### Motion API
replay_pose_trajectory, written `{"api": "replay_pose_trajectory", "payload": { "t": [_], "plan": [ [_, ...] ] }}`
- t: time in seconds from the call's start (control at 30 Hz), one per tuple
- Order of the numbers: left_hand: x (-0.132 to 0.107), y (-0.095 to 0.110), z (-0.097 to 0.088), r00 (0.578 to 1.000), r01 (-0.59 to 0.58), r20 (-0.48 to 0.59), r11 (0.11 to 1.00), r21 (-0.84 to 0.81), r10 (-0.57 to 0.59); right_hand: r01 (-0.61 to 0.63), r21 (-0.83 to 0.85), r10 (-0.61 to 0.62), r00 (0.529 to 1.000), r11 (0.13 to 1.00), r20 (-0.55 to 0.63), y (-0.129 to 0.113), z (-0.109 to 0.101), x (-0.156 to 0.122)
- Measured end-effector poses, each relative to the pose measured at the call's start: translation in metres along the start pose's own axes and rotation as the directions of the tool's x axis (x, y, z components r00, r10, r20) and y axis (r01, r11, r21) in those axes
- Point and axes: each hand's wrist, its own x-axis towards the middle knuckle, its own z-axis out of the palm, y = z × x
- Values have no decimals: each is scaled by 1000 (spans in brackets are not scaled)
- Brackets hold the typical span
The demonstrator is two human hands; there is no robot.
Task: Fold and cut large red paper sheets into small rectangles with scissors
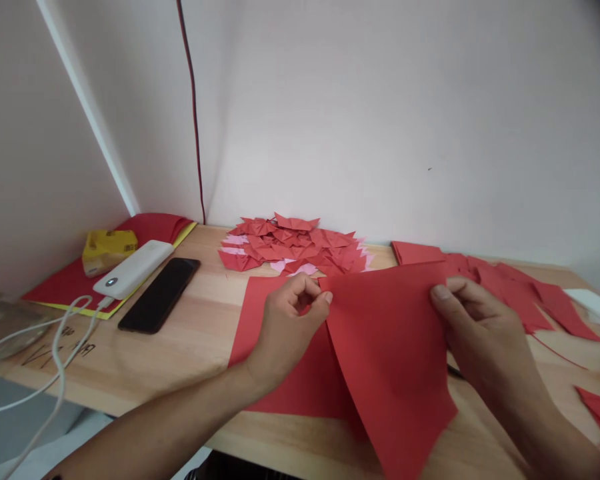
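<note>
Pinching the upper left corner of a red paper sheet [395, 340] between thumb and forefinger, the left hand [295, 327] holds it up over the wooden table [210, 320], while the right hand [485, 333] grips its right edge with the thumb in front and the other fingers partly hidden behind. The sheet slopes down toward the near edge of the table, its lowest part running out of view. Taking this raised sheet as the centre of a clock, a flat red sheet [280, 387] lies at nine, partly covered by it. Near half past ten, close to the wall [340, 120], sits a heap of folded red pieces [300, 243] with pink paper showing among them. More red paper pieces [505, 293] overlap at two, and a white object [595, 305], too cut off to identify, lies near three. Between nine and ten rests a dark phone [160, 295]; beyond it a white power bank [135, 269], with a white cable [60, 357] plugged in, and a yellow packet [109, 252] lie on red and yellow sheets [55, 283].
</note>
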Motion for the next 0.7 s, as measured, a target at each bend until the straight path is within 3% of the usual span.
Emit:
{"api": "replay_pose_trajectory", "payload": {
  "t": [0.17,0.3,0.7],
  "plan": [
    [-1,1,1,997,-74,18,994,74,73,-20,54,16,997,998,74,3,-6,10],
    [-4,3,2,994,-106,43,989,103,103,-15,31,13,998,999,64,0,-8,12],
    [-5,3,5,998,-54,31,998,-24,55,13,138,-11,1000,990,-14,-4,-8,5]
  ]
}}
